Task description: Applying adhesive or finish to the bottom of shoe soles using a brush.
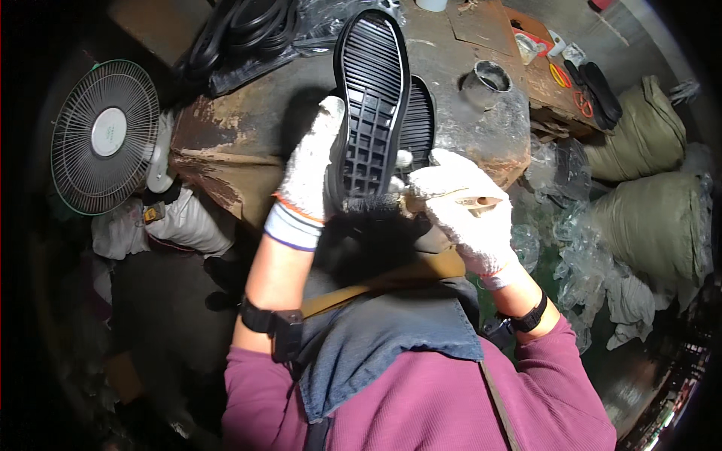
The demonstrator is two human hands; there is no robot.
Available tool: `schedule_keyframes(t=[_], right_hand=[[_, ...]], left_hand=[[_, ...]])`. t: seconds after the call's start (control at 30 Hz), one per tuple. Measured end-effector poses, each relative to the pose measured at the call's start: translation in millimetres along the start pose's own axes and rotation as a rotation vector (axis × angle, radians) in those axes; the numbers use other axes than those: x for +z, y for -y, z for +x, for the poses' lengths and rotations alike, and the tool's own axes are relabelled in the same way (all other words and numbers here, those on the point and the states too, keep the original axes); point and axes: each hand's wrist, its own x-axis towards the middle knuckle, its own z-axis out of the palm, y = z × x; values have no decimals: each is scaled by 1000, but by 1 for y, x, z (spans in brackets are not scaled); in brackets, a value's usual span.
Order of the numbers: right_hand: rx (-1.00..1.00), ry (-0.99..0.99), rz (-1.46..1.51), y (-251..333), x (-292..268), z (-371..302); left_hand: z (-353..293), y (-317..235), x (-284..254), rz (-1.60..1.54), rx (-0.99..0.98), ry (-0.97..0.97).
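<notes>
My left hand (310,167), in a white knit glove, grips a black shoe sole (370,98) by its left edge. The sole stands tilted up, its ribbed and gridded face toward me. In my gloved right hand (472,225) is a brush (374,203) with a pale wooden handle. Its dark bristles lie against the heel end of the sole. Behind, partly covered, a second black sole (419,124) rests on the worn table (252,124). A dark-rimmed cup (489,86) stands to the right of both soles.
A fan (107,135) is at the left beside white sacks (197,225). Black rubber strips (252,26) and clear plastic (323,34) lie at the table's back. Orange-handled scissors (583,104) and a dark sole (600,86) sit farther right. Green bundles (647,225) stand right.
</notes>
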Motion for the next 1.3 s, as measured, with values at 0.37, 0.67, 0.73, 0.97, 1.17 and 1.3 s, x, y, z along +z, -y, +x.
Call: schedule_keyframes(t=[0.37,0.67,0.73,0.97,1.17,1.3], right_hand=[[-36,-93,-212,6,-33,61],[-789,-136,-1085,15,-53,127],[-811,-34,-1144,18,-46,118],[-933,35,-1028,16,-43,146],[-904,0,-977,-3,-22,124],[-584,-205,-810,-15,-44,110]], left_hand=[[-26,-18,16,579,-106,-166],[-33,3,-3,261,-251,-81],[-31,6,-15,-53,-358,-61],[-43,20,3,-192,-342,106],[-39,27,-3,-292,-200,106],[-44,29,2,-353,-256,231]])
